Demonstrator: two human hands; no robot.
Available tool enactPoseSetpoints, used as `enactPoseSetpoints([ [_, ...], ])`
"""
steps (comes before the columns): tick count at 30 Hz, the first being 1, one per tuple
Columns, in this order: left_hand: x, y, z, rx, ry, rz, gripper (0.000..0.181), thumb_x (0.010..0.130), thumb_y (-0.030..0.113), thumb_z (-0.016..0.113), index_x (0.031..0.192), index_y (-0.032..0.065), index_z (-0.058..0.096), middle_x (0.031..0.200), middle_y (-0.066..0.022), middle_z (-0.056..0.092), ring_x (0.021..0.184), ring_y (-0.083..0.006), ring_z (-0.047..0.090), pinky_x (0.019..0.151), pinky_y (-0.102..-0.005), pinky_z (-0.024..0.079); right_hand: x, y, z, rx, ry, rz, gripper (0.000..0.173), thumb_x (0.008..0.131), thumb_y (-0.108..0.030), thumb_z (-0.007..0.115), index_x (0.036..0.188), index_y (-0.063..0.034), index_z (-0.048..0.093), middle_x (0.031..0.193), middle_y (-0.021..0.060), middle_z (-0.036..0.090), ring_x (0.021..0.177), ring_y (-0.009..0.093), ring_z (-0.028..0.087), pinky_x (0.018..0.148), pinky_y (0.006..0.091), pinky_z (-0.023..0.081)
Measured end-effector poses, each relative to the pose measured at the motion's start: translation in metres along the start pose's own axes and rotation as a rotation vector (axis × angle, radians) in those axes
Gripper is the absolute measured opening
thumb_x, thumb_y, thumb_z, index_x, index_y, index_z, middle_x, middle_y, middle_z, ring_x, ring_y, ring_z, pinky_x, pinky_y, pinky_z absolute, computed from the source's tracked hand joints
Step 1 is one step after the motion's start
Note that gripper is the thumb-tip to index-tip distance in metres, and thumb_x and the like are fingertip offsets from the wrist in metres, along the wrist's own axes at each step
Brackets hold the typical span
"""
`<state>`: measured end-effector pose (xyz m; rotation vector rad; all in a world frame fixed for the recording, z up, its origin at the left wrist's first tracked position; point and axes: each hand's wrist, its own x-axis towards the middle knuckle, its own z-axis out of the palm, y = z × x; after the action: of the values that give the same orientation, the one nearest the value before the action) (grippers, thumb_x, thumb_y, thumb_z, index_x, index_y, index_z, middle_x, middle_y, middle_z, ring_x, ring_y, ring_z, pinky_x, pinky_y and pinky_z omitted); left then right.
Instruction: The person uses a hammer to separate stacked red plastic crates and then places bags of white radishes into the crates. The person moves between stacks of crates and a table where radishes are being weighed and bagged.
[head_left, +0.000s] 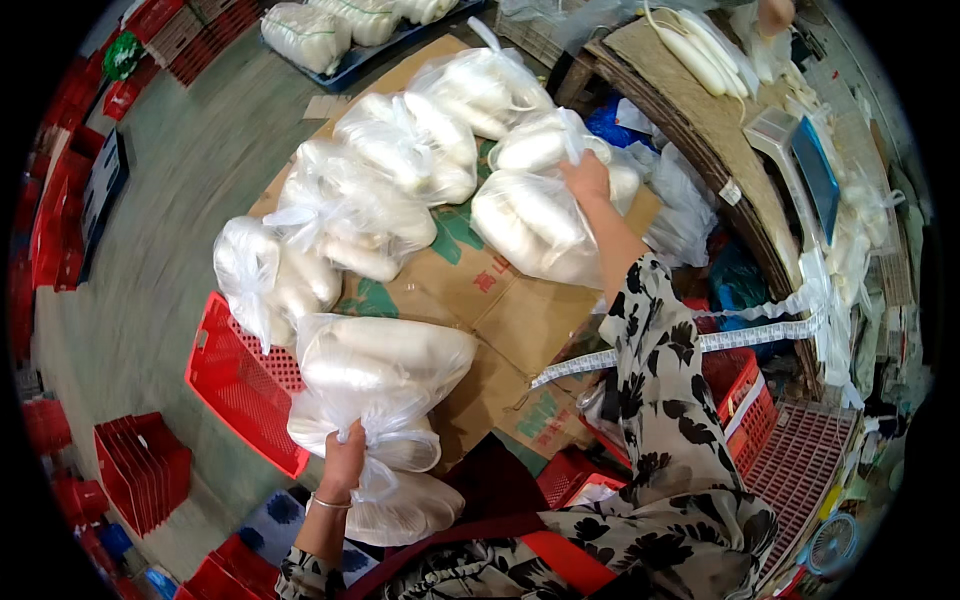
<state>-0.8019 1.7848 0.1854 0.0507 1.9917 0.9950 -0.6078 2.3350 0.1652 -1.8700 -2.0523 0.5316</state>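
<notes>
My left hand (345, 457) is closed on the gathered plastic of knotted clear bags at the near left edge of the flattened cardboard (420, 300). These bags (390, 352) hold long white radishes. Farther up on the right, my right hand (587, 178) grips the twisted neck of another radish bag (525, 225), which lies on the cardboard. More tied bags of white radishes (352, 202) rest along the cardboard's left and far sides. Both hands are bare, and the fingertips are partly hidden by plastic.
A red plastic basket (240, 390) stands at the cardboard's left edge. To the right are a worn bench (675, 112) with loose radishes, a scale (787, 150) and a hanging strip of printed labels (750, 334). Stacked red crates (142, 465) stand on the floor (172, 225).
</notes>
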Motion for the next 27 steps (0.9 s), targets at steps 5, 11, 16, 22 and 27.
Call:
enactPoseSetpoints([
  [5, -0.02, 0.042, 0.003, 0.107, -0.036, -0.061, 0.027, 0.09, 0.024, 0.056, 0.092, -0.0026, 0.061, 0.077, -0.0035, 0.06, 0.069, -0.011, 0.052, 0.06, -0.0276, 0.044, 0.006, 0.026, 0.025, -0.1, -0.096, -0.018, 0.063, 0.084, -0.052, 0.051, 0.112, 0.0037, 0.058, 0.111, 0.0269, 0.059, 0.106, 0.042, 0.055, 0.093, 0.0455, 0.043],
  [11, -0.012, 0.006, -0.006, 0.004, -0.167, 0.225, 0.03, 0.09, 0.028, 0.052, 0.084, -0.0003, 0.062, 0.067, -0.0052, 0.059, 0.063, -0.0114, 0.05, 0.059, -0.0324, 0.043, -0.113, 0.031, -0.007, 0.574, -0.109, 0.304, 0.058, 0.092, -0.033, 0.054, 0.132, 0.0075, 0.041, 0.126, 0.021, 0.053, 0.107, 0.031, 0.055, 0.092, 0.0386, 0.044],
  [16, -0.06, -0.003, -0.039, -0.037, -0.135, 0.257, 0.034, 0.089, 0.029, 0.055, 0.075, -0.002, 0.062, 0.059, -0.004, 0.054, 0.06, -0.009, 0.048, 0.057, -0.0302, 0.043, -0.224, 0.0, -0.061, 0.648, -0.23, 0.312, 0.061, 0.088, -0.042, 0.056, 0.119, 0.0103, 0.051, 0.117, 0.0181, 0.057, 0.098, 0.025, 0.059, 0.084, 0.0355, 0.049],
  [22, -0.152, -0.069, -0.115, -0.234, 0.083, 0.162, 0.035, 0.085, 0.029, 0.054, 0.075, -0.0037, 0.061, 0.058, -0.0081, 0.055, 0.059, -0.0114, 0.051, 0.057, -0.0328, 0.044, -0.384, -0.075, -0.089, 0.729, -0.371, 0.143, 0.062, 0.088, -0.037, 0.058, 0.124, 0.0111, 0.044, 0.118, 0.0177, 0.055, 0.1, 0.025, 0.057, 0.086, 0.0346, 0.047],
  [27, -0.246, -0.184, -0.203, -0.327, 0.277, 0.081, 0.032, 0.088, 0.027, 0.056, 0.085, -0.0033, 0.064, 0.067, 0.0014, 0.057, 0.065, -0.0071, 0.049, 0.059, -0.0274, 0.042, -0.505, -0.142, -0.097, 0.586, -0.542, -0.083, 0.061, 0.088, -0.034, 0.059, 0.125, 0.0118, 0.042, 0.121, 0.0202, 0.053, 0.102, 0.026, 0.056, 0.088, 0.0344, 0.045],
])
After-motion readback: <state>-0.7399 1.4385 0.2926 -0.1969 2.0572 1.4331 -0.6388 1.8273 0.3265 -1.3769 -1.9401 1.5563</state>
